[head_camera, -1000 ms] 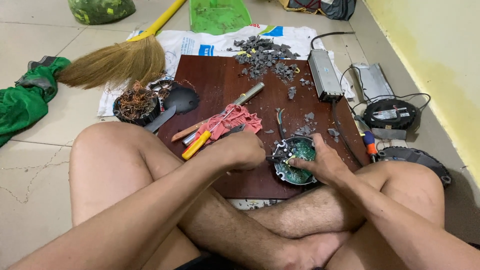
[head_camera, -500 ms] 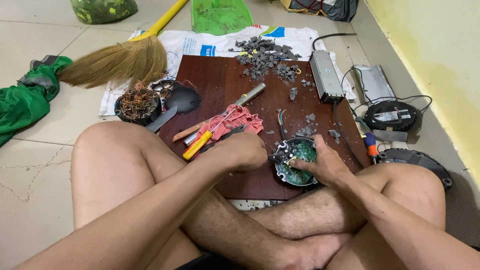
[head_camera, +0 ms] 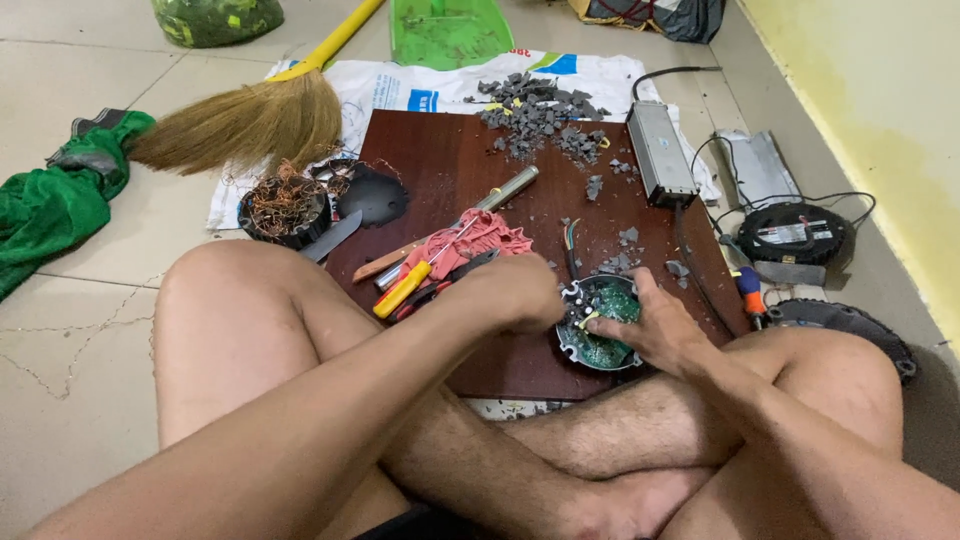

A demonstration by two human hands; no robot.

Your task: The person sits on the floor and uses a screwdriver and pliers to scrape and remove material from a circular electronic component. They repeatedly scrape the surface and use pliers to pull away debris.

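A round black housing with a green circuit board (head_camera: 605, 325) lies on a dark red wooden board (head_camera: 450, 170) between my knees. My right hand (head_camera: 655, 325) grips the housing's right rim. My left hand (head_camera: 515, 290) is closed in a fist at its left edge; whatever it holds is hidden by the fingers. Short coloured wires (head_camera: 570, 240) stick up from the housing's far side.
A red rag with screwdrivers (head_camera: 440, 260), a metal tube (head_camera: 505, 188), a pile of grey fragments (head_camera: 540, 115), a grey driver box (head_camera: 660, 150), a black cup of copper wire (head_camera: 285, 210), a broom (head_camera: 250, 120), green cloth (head_camera: 50, 200), and round black parts (head_camera: 795, 232) surround me.
Both hands stay at the round housing with only slight shifts. The view has tilted a little.
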